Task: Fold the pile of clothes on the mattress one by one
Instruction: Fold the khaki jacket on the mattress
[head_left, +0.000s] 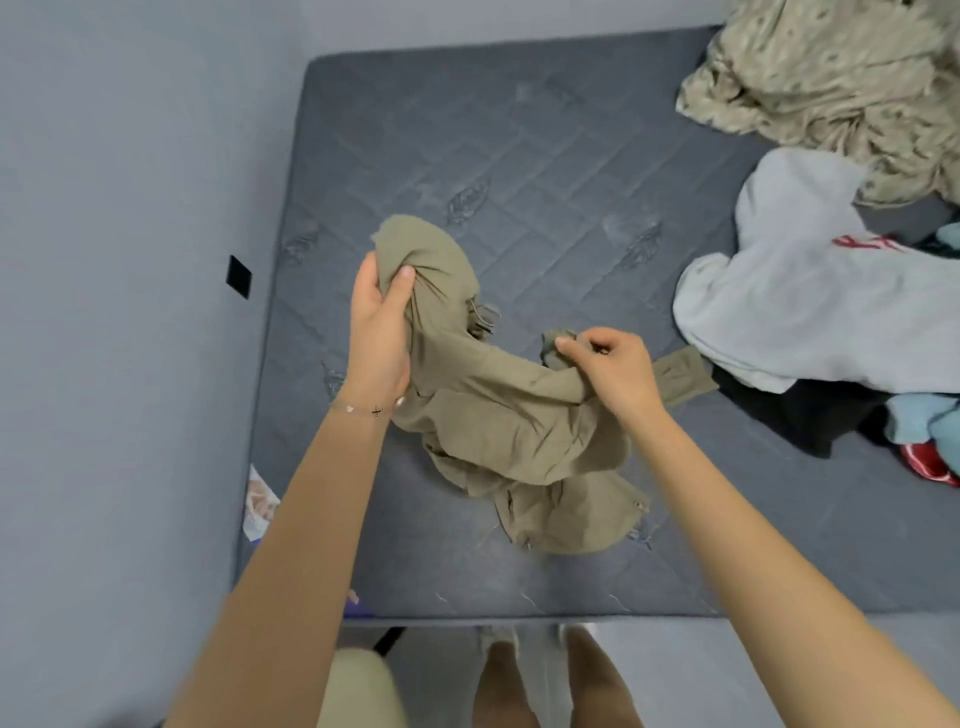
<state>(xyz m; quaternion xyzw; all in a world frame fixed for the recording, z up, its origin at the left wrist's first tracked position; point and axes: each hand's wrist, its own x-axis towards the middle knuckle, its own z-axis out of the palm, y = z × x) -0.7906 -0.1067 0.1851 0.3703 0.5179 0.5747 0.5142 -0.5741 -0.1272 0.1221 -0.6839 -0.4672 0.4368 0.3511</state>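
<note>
I see my left hand (376, 332) gripping a bunched end of the olive garment (509, 431), fingers curled round the cloth and lifting it. My right hand (613, 371) pinches another part of it. The rest lies crumpled on the grey mattress (519, 156), near its front edge. The pile of clothes (810, 312) sits at the mattress's right side, just beside the garment.

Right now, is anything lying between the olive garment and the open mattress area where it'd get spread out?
Nothing visible. The left hand and right hand both grip the olive garment, its lower part resting on the mattress. The quilted surface beyond it is bare; the grey sweatshirt lies off to the right.
</note>
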